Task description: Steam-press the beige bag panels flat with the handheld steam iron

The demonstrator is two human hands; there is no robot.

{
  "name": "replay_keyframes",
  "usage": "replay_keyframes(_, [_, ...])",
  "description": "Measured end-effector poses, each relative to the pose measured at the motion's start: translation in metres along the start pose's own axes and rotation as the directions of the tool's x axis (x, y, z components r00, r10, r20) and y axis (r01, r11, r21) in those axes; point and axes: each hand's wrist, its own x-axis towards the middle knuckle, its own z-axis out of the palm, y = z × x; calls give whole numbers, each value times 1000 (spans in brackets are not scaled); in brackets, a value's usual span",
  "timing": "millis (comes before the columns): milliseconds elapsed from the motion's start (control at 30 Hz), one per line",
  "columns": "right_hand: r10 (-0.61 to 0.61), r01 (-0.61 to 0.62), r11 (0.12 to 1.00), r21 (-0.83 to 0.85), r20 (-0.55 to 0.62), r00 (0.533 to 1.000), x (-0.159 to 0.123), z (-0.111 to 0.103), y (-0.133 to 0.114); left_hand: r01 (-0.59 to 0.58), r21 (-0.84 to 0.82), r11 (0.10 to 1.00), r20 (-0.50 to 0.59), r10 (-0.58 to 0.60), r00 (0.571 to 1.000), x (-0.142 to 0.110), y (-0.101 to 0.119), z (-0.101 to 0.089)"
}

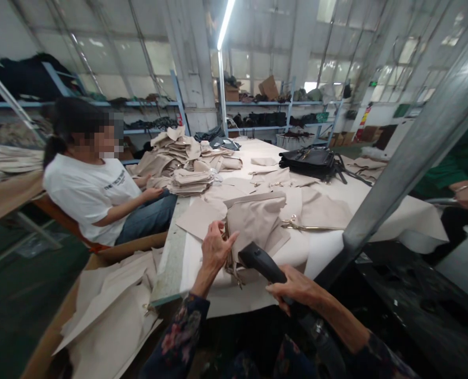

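Right hand (302, 287) closed round the handle of a black handheld device (263, 263), its head close to the beige fabric piece (255, 218). Left hand (215, 246) at that piece's left edge, cannot tell whether it pinches. Piece lies near the front of the table (171, 273); black bag (308, 162) farther back, to the right

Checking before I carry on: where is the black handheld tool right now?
In the head view, the black handheld tool is right of lower centre, in the right hand's grip, its front end pointing towards the beige fabric piece.
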Motion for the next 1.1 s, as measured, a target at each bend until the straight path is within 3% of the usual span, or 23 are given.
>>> replay_keyframes(67, [-6, 6, 1000, -14, -12, 1000, -1, 1, 2, -95, 14, 995, -38, 96, 995, 27, 5, 4])
replay_keyframes(100, [-13, 13, 1000, -17, -19, 1000, -3, 1, 3, -97, -43, 994, -8, 97, 995, 38, 6, 7])
replay_keyframes(167, [-19, 18, 1000, -24, -24, 1000, -10, -1, 4, 4, -215, 977, 136, 26, 990, 55, 6, 10])
replay_keyframes(233, [-8, 7, 1000, -26, -21, 1000, -20, -4, 4, 147, -351, 925, 287, -43, 957, 61, 3, 12])
replay_keyframes(300, [-3, 3, 1000, -3, -31, 1000, -31, -8, 1, 246, -437, 865, 355, -85, 931, 57, 1, 12])
replay_keyframes(433, [-92, 94, 995, 38, -71, 993, -37, -15, -15, 341, -532, 775, 341, -172, 924, 38, 4, 15])
replay_keyframes(733, [-229, 231, 969, 85, -36, 973, 3, -25, -59, 312, -657, 686, 322, -120, 939, 14, 26, 19])
replay_keyframes(867, [-261, 266, 958, 108, -61, 963, 19, -26, -69, 360, -662, 657, 373, -128, 919, 3, 26, 21])
replay_keyframes(967, [-280, 286, 954, 91, -77, 957, 18, -26, -73, 372, -680, 632, 376, -135, 917, -1, 24, 22])
replay_keyframes(1100, [-193, 195, 979, 61, -24, 981, 7, -21, -69, 357, -723, 592, 393, -72, 917, -1, 22, 23])
